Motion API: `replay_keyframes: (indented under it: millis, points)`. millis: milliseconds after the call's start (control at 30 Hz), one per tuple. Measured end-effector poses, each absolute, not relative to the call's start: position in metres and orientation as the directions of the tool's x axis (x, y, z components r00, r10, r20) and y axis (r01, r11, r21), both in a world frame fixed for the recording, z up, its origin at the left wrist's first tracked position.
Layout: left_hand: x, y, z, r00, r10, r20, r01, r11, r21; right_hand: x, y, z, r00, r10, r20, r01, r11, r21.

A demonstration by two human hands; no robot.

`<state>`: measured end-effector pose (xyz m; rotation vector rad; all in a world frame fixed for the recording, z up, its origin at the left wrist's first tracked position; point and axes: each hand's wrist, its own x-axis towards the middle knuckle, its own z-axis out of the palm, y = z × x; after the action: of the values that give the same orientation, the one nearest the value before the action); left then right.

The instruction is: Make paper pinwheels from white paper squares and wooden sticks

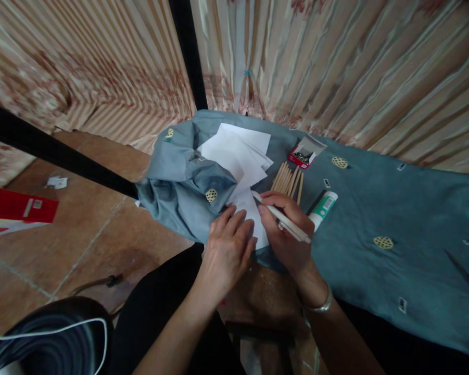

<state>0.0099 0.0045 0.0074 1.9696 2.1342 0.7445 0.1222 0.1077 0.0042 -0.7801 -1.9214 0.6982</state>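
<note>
My left hand [228,247] rests on the near part of a white paper sheet [257,224], fingers a little bent and lying apart, with nothing held in them. A slim white rod [283,216] is pinched between the thumb and forefinger of my right hand [291,232]. The rod slants over that same sheet; whether it is a pen or a rolled paper tube cannot be made out. Beyond my hands lies a loose pile of white papers [234,151]. Several light wooden sticks [283,179] lie side by side just past my right hand.
A green and white glue stick [323,207] lies right of my right hand. A small red box [302,153] stands open with small dark metal pieces inside. Scissors [468,276] lie at the far right on the blue-grey cloth [359,203]. Dark poles [189,52] stand at the left.
</note>
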Motion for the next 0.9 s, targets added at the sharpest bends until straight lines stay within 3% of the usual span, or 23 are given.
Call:
replay_keyframes:
  millis: [100,200,300,433,600,900]
  points:
    - [0.016,0.009,0.012,-0.113,0.959,0.258,0.903,-0.009,0.429,0.128,0.122,0.007,-0.462,0.671,0.58,0.38,0.741,-0.554]
    - [0.02,0.015,0.015,-0.118,0.941,0.317,0.903,-0.031,0.428,0.127,0.141,0.003,-0.611,0.64,0.466,0.465,0.767,-0.443]
    - [0.018,0.021,0.017,-0.149,0.911,0.386,0.897,-0.04,0.439,0.127,0.156,-0.002,-0.679,0.628,0.381,0.496,0.774,-0.393]
    - [0.013,0.026,0.019,-0.196,0.877,0.438,0.894,-0.023,0.447,0.135,0.16,-0.001,-0.644,0.658,0.39,0.536,0.752,-0.384]
    - [0.015,0.033,0.023,-0.225,0.874,0.431,0.873,-0.016,0.487,0.133,0.163,0.018,-0.67,0.633,0.388,0.55,0.774,-0.313]
    - [0.023,0.049,0.032,-0.288,0.822,0.491,0.823,-0.049,0.565,0.088,0.182,0.038,-0.877,0.446,0.178,0.445,0.894,-0.05]
